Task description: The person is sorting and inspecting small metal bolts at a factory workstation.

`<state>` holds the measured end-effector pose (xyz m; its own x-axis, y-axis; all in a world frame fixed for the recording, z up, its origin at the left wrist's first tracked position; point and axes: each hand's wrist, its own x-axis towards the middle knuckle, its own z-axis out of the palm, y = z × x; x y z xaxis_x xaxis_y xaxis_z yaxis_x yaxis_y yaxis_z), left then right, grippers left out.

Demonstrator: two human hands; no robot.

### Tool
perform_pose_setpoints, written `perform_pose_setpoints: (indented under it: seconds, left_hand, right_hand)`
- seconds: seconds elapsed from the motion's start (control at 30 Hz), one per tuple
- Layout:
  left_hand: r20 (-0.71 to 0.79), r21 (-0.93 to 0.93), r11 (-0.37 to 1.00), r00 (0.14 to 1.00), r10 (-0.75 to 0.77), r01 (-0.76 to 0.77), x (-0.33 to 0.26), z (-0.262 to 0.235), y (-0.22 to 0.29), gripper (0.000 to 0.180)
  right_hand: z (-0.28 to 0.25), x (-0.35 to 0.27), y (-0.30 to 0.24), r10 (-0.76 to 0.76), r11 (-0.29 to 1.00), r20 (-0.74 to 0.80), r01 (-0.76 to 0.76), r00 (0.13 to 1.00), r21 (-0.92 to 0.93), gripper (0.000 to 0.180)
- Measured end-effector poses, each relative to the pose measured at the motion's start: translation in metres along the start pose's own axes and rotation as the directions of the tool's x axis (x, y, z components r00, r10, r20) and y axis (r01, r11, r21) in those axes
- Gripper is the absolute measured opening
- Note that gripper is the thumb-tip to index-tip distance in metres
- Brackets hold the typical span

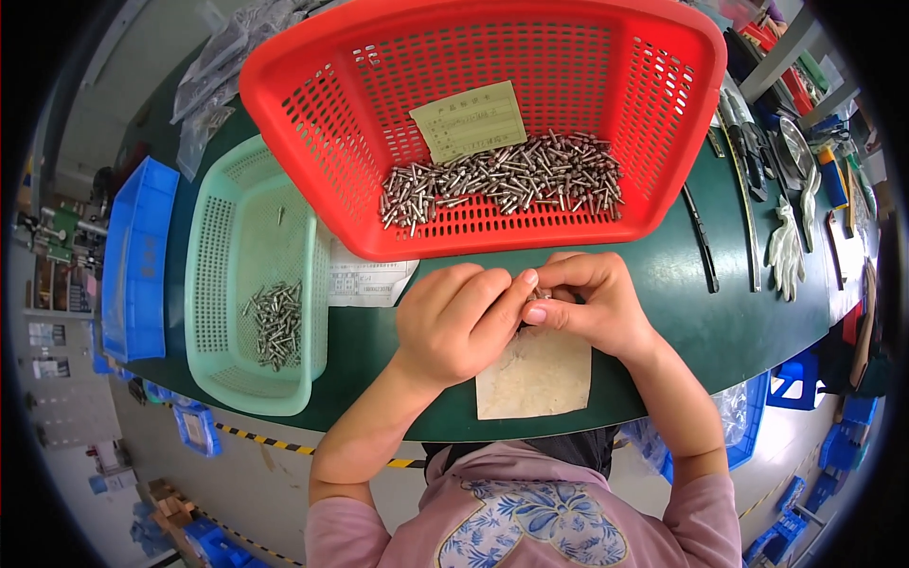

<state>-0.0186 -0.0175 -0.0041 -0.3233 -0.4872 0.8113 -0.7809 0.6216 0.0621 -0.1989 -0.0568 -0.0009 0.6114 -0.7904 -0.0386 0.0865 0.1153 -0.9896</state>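
Note:
My left hand (456, 317) and my right hand (603, 301) meet in front of the red basket, fingertips pinched together. Between them a bit of a small metal part (540, 294) shows, held by my right thumb and fingers. The left fingers are curled closed, and what they hold is hidden. Beneath the hands lies a worn cream-coloured sheet (533, 379). The large red perforated basket (530, 244) is tilted toward me. Inside it lies a heap of small metal pins (530, 175) with a yellow written card (471, 121).
Left of the hands stands a light-green basket (213, 312) with a smaller pile of metal pins (276, 325). A blue bin (137, 260) stands beyond it. A printed paper (369, 277) lies partly under the red basket. Tools and white gloves (786, 251) lie on the green table's (720, 331) right side.

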Motion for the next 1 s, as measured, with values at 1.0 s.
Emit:
perform_pose_setpoints:
  seconds: [1.0]
  left_hand:
    - [0.204,0.434,0.667,0.655,-0.727,0.605,0.018,0.017,-0.063,0.01]
  right_hand:
    - [0.01,-0.002,-0.001,-0.477,0.701,-0.065,0.335,0.876,-0.63,0.031]
